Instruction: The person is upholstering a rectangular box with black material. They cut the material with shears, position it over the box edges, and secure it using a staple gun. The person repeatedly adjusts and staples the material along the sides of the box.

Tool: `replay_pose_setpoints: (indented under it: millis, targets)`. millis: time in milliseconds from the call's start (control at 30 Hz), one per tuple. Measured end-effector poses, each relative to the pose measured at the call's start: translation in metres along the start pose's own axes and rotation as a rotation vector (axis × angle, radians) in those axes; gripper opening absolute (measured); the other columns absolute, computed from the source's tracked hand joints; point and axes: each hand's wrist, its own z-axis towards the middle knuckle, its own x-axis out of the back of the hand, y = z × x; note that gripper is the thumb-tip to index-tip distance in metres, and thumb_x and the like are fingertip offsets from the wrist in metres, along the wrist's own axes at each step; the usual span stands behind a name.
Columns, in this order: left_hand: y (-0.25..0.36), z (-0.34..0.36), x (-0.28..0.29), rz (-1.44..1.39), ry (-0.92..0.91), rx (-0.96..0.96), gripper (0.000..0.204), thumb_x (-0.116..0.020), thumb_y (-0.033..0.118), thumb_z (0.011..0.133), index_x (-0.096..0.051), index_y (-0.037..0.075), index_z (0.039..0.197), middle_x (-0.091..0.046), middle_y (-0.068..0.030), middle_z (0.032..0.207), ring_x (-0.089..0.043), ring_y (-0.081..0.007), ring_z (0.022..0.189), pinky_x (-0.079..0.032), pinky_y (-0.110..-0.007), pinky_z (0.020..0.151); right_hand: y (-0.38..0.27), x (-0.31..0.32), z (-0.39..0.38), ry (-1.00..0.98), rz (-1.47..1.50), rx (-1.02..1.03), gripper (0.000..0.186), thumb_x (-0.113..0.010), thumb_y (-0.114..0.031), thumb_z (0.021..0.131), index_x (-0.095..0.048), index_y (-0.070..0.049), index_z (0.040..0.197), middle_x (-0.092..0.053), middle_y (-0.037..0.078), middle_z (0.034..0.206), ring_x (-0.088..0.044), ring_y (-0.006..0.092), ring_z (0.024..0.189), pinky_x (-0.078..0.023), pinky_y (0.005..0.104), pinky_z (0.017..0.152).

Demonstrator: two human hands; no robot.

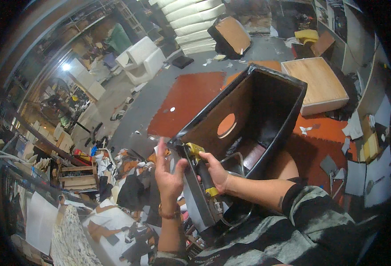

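While your right hand grips a yellow-and-black tool, your left hand stands spread beside it

Your right fingers wrap the tool's black handle, its yellow head at the near left edge of the open black box in front of you; whether the two touch, you cannot tell. Through the box's wooden inner wall runs a round hole. Your left fingers point up with the thumb apart, close to the box's corner, contact unclear. Fabric scraps lie to your left.
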Motion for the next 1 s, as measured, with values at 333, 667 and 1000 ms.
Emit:
replay_pose_setpoints:
  millis: [333,667,1000]
  targets:
    - [-0.002,0.059,0.014,0.221,0.144,0.064,0.027,-0.077,0.014,0.099,-0.078,-0.007,0.116,-0.081,-0.0123,0.099,-0.073,-0.0146,0.089,-0.058,-0.030,0.081,0.016,0.002,0.007,0.073,-0.198,0.112,0.081,-0.042,-0.080,0.102,-0.056,-0.011,0.142,-0.070,0.013,0.128,-0.074,0.0244,0.110,-0.062,0.0528,0.092]
    - [-0.001,0.050,0.014,0.336,0.108,0.018,0.022,-0.077,0.012,0.101,-0.079,-0.005,0.114,-0.080,-0.0060,0.094,-0.070,-0.0091,0.082,-0.056,-0.026,0.072,0.014,-0.004,-0.003,-0.161,-0.329,0.045,0.035,-0.068,-0.039,0.102,-0.063,-0.010,0.121,-0.064,0.003,0.106,-0.064,0.0170,0.100,-0.050,0.0353,0.090]
    - [0.009,0.041,0.005,-0.096,0.157,-0.075,0.018,-0.071,0.011,0.105,-0.075,-0.004,0.116,-0.079,-0.0096,0.105,-0.072,-0.0137,0.090,-0.058,-0.027,0.081,0.009,0.006,0.009,0.033,-0.114,0.050,0.050,-0.061,-0.063,0.104,-0.066,-0.016,0.120,-0.070,0.001,0.095,-0.069,0.0123,0.086,-0.058,0.0305,0.073]
